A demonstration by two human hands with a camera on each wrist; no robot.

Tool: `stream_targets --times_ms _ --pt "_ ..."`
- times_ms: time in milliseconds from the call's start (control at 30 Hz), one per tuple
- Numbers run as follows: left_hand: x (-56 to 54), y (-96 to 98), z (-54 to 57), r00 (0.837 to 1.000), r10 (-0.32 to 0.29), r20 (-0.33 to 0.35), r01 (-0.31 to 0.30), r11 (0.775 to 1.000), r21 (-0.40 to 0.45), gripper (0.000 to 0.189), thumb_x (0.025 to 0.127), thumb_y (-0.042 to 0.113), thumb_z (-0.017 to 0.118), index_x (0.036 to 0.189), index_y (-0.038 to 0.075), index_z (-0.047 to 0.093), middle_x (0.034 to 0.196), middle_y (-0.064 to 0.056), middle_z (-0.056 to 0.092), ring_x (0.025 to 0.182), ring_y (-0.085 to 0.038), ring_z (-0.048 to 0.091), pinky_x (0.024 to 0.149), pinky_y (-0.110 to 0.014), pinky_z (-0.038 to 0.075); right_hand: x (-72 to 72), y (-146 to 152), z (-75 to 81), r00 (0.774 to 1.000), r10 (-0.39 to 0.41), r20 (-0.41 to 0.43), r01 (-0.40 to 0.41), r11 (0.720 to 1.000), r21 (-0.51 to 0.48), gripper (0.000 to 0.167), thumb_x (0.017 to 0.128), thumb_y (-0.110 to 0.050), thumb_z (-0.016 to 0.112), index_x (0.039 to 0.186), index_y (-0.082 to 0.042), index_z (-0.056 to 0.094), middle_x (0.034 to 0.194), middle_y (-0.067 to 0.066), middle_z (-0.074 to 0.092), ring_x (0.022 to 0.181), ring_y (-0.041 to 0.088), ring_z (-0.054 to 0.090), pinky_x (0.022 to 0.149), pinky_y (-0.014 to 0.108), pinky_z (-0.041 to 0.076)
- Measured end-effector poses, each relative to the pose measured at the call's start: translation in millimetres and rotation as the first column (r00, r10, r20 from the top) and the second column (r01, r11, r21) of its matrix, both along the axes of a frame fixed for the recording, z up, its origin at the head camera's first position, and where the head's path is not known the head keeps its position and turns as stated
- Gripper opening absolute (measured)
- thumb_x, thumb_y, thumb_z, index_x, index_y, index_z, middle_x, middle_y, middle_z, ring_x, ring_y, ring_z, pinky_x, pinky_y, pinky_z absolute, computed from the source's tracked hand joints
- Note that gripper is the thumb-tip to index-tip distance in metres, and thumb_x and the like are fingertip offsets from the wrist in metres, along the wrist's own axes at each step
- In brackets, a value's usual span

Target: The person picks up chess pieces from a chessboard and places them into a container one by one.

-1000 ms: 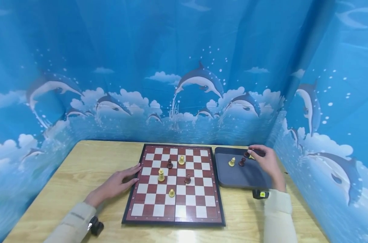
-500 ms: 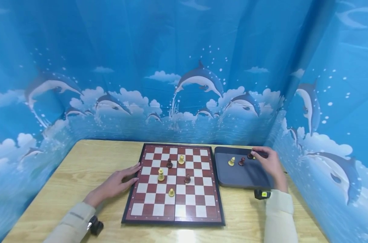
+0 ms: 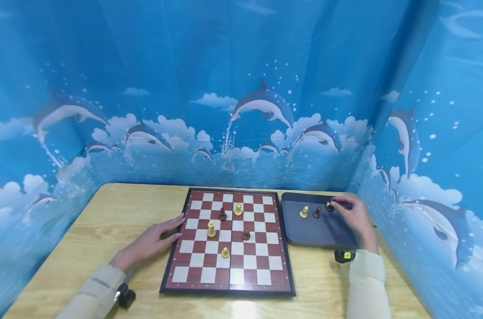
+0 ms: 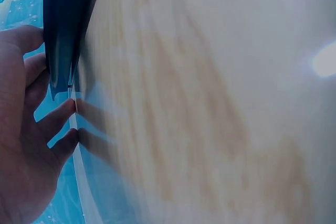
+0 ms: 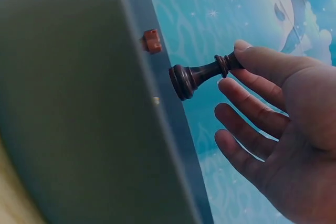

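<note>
My right hand is over the far right part of the grey tray. Its thumb and index finger pinch a dark brown chess piece by the top, which they hide; the wide round base points away from the hand. Beside it in the tray stand a cream chess piece and a dark rook. A small cream tip shows over the tray rim in the right wrist view. My left hand rests with extended fingers against the left edge of the chessboard.
On the board stand a cream king-like piece, a cream piece, a cream pawn, and two dark pieces, one a pawn and one a knight-like piece. A dolphin-print curtain borders the wooden table.
My right hand, with the dark chess piece pinched, has shifted slightly right and a little nearer over the tray. The left hand and the pieces on the board stay put.
</note>
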State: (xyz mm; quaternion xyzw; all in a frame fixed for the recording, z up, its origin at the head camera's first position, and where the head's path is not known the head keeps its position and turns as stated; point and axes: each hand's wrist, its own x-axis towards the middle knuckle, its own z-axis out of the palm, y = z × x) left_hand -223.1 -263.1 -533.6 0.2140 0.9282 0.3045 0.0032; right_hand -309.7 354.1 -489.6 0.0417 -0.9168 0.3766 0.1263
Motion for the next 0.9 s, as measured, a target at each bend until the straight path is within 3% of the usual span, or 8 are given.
stream_targets --times_ms 167,267,500,700,900 --pt "-1.6 0.1 0.8 1.0 0.01 0.011 -0.01 1.0 -0.001 0.057 0.105 0.039 0.056 0.154 0.014 0.044 0.162 -0.01 0.037 0.145 -0.041 0.039 0.117 -0.061 0.035 -2.6 1.5 -4.2 1.0 0.002 0.02 -0.002 1.0 0.01 0.033 0.101 -0.023 0.066 0.119 0.004 0.071 0.119 0.026 0.07 0.103 0.031 0.069 0.075 0.015 0.051" --pt "-2.0 -0.2 0.5 1.0 0.009 0.004 -0.009 1.0 -0.004 0.057 0.105 0.039 0.056 0.154 0.014 0.044 0.162 -0.011 0.037 0.145 -0.041 0.039 0.116 -0.061 0.035 -3.2 1.0 -6.8 0.999 -0.001 0.041 0.001 1.0 0.008 0.033 0.101 -0.023 0.065 0.12 0.004 0.07 0.119 0.027 0.07 0.107 0.041 0.067 0.073 0.019 0.052" --pt "-3.0 -1.2 -0.1 1.0 0.0 0.0 0.0 1.0 0.002 0.056 0.105 0.037 0.057 0.154 0.014 0.043 0.162 -0.01 0.036 0.145 -0.041 0.039 0.116 -0.06 0.035 -4.5 1.0 -12.6 0.999 -0.01 0.038 0.009 1.0 0.015 0.031 0.1 -0.019 0.066 0.117 0.006 0.07 0.117 0.028 0.07 0.106 0.042 0.067 0.074 0.021 0.053" --pt "-4.0 -0.2 1.6 1.0 -0.004 0.001 0.004 1.0 0.012 0.056 0.105 0.037 0.056 0.154 0.012 0.044 0.162 -0.011 0.037 0.145 -0.042 0.039 0.116 -0.061 0.036 -4.8 2.5 -14.0 0.999 -0.015 0.045 0.014 1.0 0.021 0.033 0.101 -0.021 0.065 0.119 0.006 0.07 0.12 0.028 0.069 0.113 0.043 0.064 0.085 0.038 0.054" --pt "-1.5 0.0 1.0 1.0 0.01 0.03 -0.01 1.0 0.008 0.057 0.104 0.04 0.056 0.154 0.014 0.044 0.162 -0.008 0.036 0.146 -0.04 0.038 0.117 -0.06 0.035 -3.6 4.1 -15.1 0.998 -0.007 0.057 0.006 1.0 0.024 0.034 0.102 -0.022 0.064 0.119 0.007 0.069 0.12 0.028 0.069 0.114 0.043 0.063 0.088 0.046 0.055"
